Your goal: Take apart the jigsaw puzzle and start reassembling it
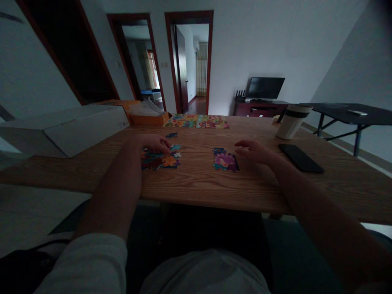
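On the wooden table (196, 183) lie two clusters of colourful jigsaw pieces. My left hand (153, 143) rests on the left cluster (161, 159), fingers curled onto a piece at its top edge. My right hand (254, 151) hovers just right of the smaller purple cluster (225, 160), fingers loosely extended toward it and holding nothing I can make out. A single loose piece (171, 135) lies beyond the left cluster. A finished puzzle picture or sheet (199, 121) lies flat at the table's far edge.
A white box (76, 126) and an orange box (147, 116) stand at the left back. A white cup (292, 120) and a black phone (300, 158) lie at the right. Beyond are doorways, a television and a dark side table.
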Demonstrator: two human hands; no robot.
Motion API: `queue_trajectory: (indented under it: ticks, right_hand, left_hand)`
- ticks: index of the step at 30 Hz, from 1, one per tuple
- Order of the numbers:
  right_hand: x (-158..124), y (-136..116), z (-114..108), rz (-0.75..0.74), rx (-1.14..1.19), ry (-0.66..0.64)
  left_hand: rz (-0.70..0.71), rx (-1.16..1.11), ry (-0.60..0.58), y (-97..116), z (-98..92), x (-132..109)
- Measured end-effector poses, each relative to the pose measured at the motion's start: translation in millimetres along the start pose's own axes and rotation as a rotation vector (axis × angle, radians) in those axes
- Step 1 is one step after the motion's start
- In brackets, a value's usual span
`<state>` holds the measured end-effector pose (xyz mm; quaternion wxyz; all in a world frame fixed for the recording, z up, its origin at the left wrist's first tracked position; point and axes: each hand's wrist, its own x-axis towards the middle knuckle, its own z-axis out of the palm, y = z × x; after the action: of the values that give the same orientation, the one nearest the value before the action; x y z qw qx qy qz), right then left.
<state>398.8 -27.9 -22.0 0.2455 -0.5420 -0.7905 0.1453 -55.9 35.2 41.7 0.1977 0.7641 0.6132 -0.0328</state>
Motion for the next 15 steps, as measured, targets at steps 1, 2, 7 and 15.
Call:
queue_trajectory:
  ticks: [1,2,7,15]
  right_hand:
    - [0,-1,0,0.003,-0.001,-0.011]
    - [0,-2,-1,0.003,-0.003,-0.021]
    - [-3,-9,-5,0.006,-0.018,-0.057]
    - [-4,-14,-7,0.023,-0.034,-0.102]
  left_hand:
    - [-0.008,0.004,-0.086,7,1.5,-2]
    - [-0.009,0.02,-0.141,15,3.6,-4]
    - [0.029,0.199,-0.128,49,15.1,-9]
    - [0.118,0.128,-0.148,61,19.7,-10]
